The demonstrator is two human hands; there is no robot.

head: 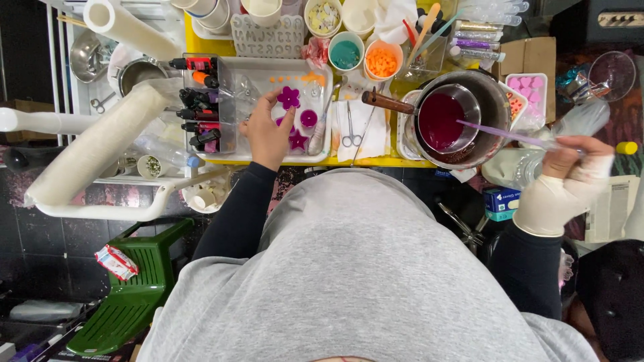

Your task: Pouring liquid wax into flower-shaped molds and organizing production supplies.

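Two hands at work over a crowded yellow tabletop [376, 161], and there is hardly a bare patch on it. The left hand [267, 131] sits inside a shallow clear plastic tray [268, 67], hemmed in by a row of small dark bottles with coloured caps [198, 107] on its outer side and a pair of small steel scissors [349, 131] lying on white paper just past the tray's other edge. Its fingertips touch a purple flower-shaped piece [289, 98]; whether they pinch it or only press on it, I cannot tell. A purple star-shaped piece [298, 141] lies just beside the palm, partly covered by it.

Over to the right hand [570, 167], in a pale glove, out beyond the table's edge with more free room around it. It is closed around the end of a long translucent lilac stirring stick [503, 134], whose far tip dips into dark red liquid in a small metal saucepan with a wooden handle [439, 121]. That saucepan sits inside a larger metal pot [493, 100]. The gloved fingers are blurred, as is a clear bottle beside them.

The left forearm runs straight up from the grey-clad torso, wrist slightly bent; the right arm is bent outward at the elbow, the wrist angled back towards the pot. A large white paper roll [94, 154] crowds the far left.
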